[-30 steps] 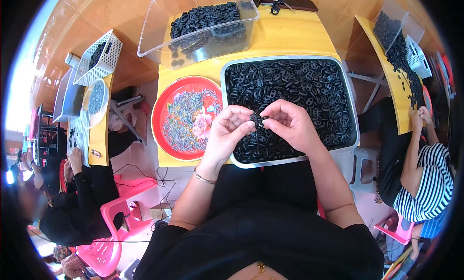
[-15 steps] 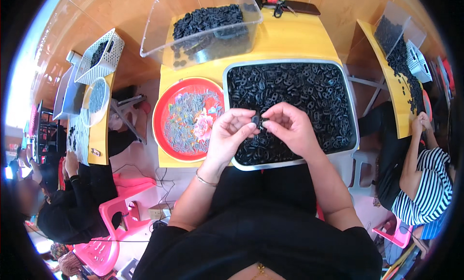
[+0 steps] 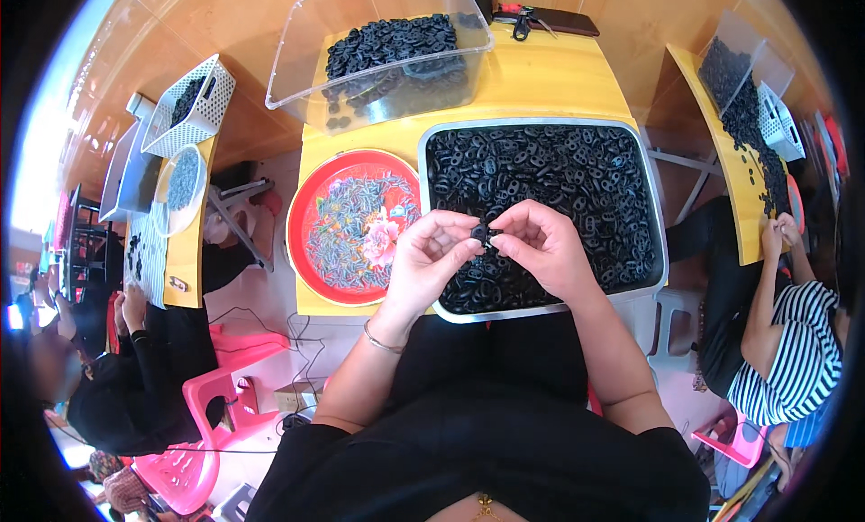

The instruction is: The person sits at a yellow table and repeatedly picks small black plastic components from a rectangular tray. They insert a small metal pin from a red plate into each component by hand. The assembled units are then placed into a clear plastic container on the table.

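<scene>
Both hands meet over the near left part of a silver-rimmed tray [image 3: 660,211] heaped with small black oval pieces [image 3: 559,175] that have holes in them. Thumb and fingers of my left hand [image 3: 436,251] pinch one small black piece [image 3: 480,234]. From the other side my right hand [image 3: 542,250] is closed in a pinch at the same piece; whether it also grips something tiny is hidden. Left of the tray, a round red dish [image 3: 303,251] with a flower pattern holds many small thin metallic-looking bits [image 3: 342,238].
A clear plastic bin [image 3: 297,94] with more black pieces stands at the back of the yellow table [image 3: 527,80]. Scissors [image 3: 521,26] and a dark flat case [image 3: 568,22] lie behind it. People work at side tables, left and right; a pink chair [image 3: 203,432] stands at lower left.
My fingertips have drawn slightly closer together around the black piece, and my right hand has shifted a little toward the left one. The whole view has moved slightly.
</scene>
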Motion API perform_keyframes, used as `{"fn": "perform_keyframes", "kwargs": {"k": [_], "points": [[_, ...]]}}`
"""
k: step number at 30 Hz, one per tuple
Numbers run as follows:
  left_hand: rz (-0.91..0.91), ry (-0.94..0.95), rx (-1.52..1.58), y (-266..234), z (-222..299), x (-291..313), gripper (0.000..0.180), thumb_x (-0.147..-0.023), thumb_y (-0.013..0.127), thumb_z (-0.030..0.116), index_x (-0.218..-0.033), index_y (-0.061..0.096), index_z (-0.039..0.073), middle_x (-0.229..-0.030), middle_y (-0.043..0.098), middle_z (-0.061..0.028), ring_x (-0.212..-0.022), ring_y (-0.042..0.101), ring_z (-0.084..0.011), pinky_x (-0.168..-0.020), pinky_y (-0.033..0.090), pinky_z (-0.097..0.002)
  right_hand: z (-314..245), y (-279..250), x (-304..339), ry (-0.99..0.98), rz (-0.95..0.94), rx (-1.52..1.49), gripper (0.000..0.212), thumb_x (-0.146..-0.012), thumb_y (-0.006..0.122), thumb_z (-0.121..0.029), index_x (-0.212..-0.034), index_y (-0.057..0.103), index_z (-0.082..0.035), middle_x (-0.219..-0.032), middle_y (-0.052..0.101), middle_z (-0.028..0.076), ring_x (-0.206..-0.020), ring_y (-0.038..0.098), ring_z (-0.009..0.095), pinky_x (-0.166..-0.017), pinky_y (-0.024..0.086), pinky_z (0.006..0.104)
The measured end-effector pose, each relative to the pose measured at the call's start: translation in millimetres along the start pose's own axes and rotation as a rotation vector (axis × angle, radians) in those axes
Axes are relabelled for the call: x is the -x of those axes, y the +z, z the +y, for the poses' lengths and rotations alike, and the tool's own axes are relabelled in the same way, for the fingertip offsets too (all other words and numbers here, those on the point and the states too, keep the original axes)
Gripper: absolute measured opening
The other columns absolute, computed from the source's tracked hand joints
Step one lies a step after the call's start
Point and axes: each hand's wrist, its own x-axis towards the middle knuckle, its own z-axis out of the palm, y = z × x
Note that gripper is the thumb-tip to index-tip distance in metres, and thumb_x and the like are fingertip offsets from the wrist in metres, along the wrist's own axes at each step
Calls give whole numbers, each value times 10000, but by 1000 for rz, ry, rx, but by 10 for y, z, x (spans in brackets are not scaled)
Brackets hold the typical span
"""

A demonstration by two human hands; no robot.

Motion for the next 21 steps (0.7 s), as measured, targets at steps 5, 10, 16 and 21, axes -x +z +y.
{"fn": "perform_keyframes", "kwargs": {"k": [5,10,16,21], "points": [[-8,5,10,8,-10,3,216,-830,580,-43,-1041,541,-12,-878,610,-46,-823,595,-96,-760,486,-221,12,1,1,21,-5,-28,90,-798,631,-24,-877,589,-31,-748,591,-23,-647,540,13,-588,441,170],[-10,10,23,15,0,11,211,-830,576,-49,-1034,544,-9,-877,612,-48,-824,597,-97,-761,486,-221,32,1,5,-3,-7,-50,90,-797,634,-30,-876,591,-32,-753,600,-16,-653,554,21,-594,447,172],[-20,-14,5,-1,21,18,208,-823,578,-61,-1023,545,-13,-880,616,-53,-832,600,-100,-754,494,-226,-45,-15,18,-39,-4,86,95,-804,630,-31,-893,594,-30,-792,621,5,-685,585,45,-613,470,193],[-37,3,22,17,7,11,214,-816,582,-68,-1020,545,-15,-898,621,-64,-851,601,-109,-765,497,-235,4,-17,4,24,-34,-131,109,-806,636,-39,-900,585,-16,-778,632,28,-683,595,55,-622,480,191]]}}
